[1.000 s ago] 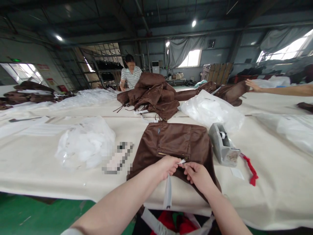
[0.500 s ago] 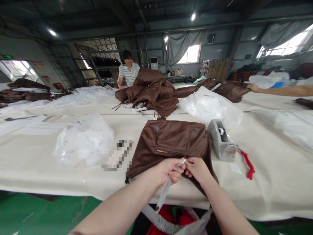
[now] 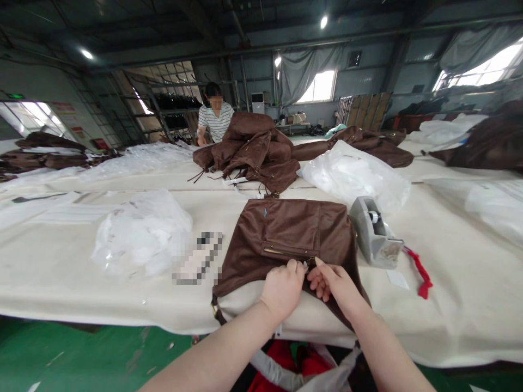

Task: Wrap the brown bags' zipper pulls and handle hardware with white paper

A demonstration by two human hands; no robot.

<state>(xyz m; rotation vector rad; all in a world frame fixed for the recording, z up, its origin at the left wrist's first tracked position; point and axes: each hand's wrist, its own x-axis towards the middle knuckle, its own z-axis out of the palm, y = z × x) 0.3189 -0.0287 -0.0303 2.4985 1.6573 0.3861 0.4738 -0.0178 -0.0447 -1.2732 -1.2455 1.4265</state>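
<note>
A brown handbag [image 3: 294,223] lies flat on the table in front of me, its brass zipper [image 3: 286,252] running across the lower panel. My left hand [image 3: 283,288] is a closed fist at the bag's near edge, pinching a white strip [image 3: 305,266], mostly hidden by the fingers. Right beside it, my right hand [image 3: 333,283] holds thumb and index finger at the metal zipper pull [image 3: 311,262] at the zipper's right end; its other fingers curl loosely below. The bag's strap hangs over the table edge toward me.
A grey tape dispenser [image 3: 373,234] with a red cord [image 3: 420,275] stands right of the bag. Left are a blurred-out phone [image 3: 198,258] and a clear plastic bundle [image 3: 143,231]. Brown bags [image 3: 249,147] are piled behind; a co-worker [image 3: 216,117] stands beyond the cream-covered table [image 3: 81,288].
My left hand has turned over, knuckles up, and the dangling white strip has gone from view beneath it. My right fingers have opened somewhat. At right, another person's arm has left the view.
</note>
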